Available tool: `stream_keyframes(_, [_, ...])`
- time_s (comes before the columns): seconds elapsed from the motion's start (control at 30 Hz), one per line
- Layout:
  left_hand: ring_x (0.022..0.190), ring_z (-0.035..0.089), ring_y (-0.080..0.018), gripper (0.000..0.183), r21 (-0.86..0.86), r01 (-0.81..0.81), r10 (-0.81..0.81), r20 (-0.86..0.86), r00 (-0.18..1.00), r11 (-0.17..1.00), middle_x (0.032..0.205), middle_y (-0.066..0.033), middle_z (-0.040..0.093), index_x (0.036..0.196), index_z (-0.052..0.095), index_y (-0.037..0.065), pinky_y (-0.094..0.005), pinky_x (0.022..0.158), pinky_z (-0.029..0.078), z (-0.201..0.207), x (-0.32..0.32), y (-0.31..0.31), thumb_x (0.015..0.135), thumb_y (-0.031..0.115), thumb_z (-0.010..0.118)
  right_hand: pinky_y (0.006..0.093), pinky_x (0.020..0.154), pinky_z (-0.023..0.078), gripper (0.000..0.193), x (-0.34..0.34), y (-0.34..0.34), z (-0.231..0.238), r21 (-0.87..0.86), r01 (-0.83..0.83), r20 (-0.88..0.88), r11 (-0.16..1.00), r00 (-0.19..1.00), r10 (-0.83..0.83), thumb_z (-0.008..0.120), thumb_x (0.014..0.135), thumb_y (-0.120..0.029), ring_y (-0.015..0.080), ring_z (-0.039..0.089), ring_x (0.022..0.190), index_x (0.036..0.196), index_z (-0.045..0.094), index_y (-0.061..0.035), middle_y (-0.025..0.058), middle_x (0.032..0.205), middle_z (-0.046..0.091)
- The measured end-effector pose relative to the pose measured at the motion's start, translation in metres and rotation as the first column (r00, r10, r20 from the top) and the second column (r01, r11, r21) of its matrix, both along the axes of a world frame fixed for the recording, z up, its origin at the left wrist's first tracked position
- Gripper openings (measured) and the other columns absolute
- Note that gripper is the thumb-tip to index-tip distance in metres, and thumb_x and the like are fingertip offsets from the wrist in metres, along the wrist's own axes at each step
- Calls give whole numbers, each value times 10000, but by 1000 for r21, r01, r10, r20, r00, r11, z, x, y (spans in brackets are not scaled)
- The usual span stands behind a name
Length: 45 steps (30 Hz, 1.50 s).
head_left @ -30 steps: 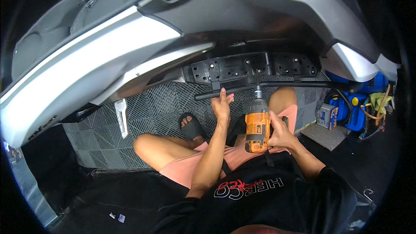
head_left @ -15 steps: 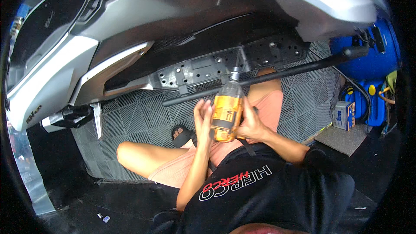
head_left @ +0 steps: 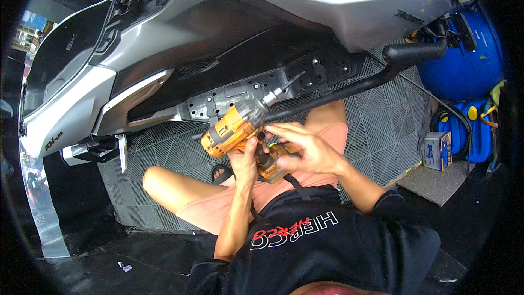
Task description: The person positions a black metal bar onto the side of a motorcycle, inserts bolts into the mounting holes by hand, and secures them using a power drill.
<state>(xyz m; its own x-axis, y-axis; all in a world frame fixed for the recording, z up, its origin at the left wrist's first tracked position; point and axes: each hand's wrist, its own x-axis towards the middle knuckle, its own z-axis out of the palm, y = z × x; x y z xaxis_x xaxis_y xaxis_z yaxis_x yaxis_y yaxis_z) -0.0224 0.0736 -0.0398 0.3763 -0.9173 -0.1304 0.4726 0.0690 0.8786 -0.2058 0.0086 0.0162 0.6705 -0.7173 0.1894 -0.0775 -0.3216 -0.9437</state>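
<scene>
My left hand (head_left: 244, 163) is closed round the grip of a yellow and black cordless impact driver (head_left: 232, 131). The driver lies tilted above my lap, its silver socket and thin bit (head_left: 292, 83) pointing up and to the right. My right hand (head_left: 316, 153) is beside the driver's battery end with its fingers stretched out and parted; whether it touches the tool is hard to tell. Just beyond the bit is a black perforated plate (head_left: 240, 96) under a scooter's grey and white body (head_left: 196, 16). A black tubular bar (head_left: 355, 86) runs below that plate.
A blue drum (head_left: 461, 71) and a blue container (head_left: 480, 139) with a yellow cap stand at the right. A small printed box (head_left: 438, 150) sits on a flat board (head_left: 436, 177) there. Grey ribbed matting (head_left: 376, 136) covers the floor round my crossed legs.
The driver has swung from upright to tilted, its rear going left. My left hand now wraps its grip, and my right hand has loosened with fingers extended. The view has shifted slightly.
</scene>
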Motion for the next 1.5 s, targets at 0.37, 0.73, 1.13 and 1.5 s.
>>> stream_keyframes(0.37, [617,604,-92,224,103,116,-144,339,930,988,793,-46,663,1046,669,-27,-224,520,492,54,2,-71,939,167,696,244,744,485,392,-101,-34,-81,195,897,323,396,323,-890,647,943,-85,111,549,873,1278,451,-34,69,1099,562])
stream_keyframes(0.73, [585,587,-79,268,194,243,-307,469,828,950,745,-34,657,1029,684,-31,-223,511,480,53,16,-111,921,211,721,299,748,544,547,-84,-91,-54,202,876,501,438,292,-815,652,941,-78,154,581,867,1347,301,25,155,1154,550])
stream_keyframes(1.13, [562,579,-71,277,236,252,-338,482,808,939,713,-30,655,1035,701,-26,-216,516,470,43,22,-118,923,227,717,301,779,553,559,-90,-91,-68,122,887,456,445,348,-819,588,975,-33,147,590,896,1425,256,-36,122,1154,560])
stream_keyframes(1.5, [595,591,-88,301,265,308,-406,544,735,914,763,-33,675,1046,699,-23,-261,569,492,58,28,-126,873,216,755,258,813,479,413,-90,-87,-61,207,867,447,454,329,-832,639,947,-44,126,555,884,1256,366,-30,79,1099,554])
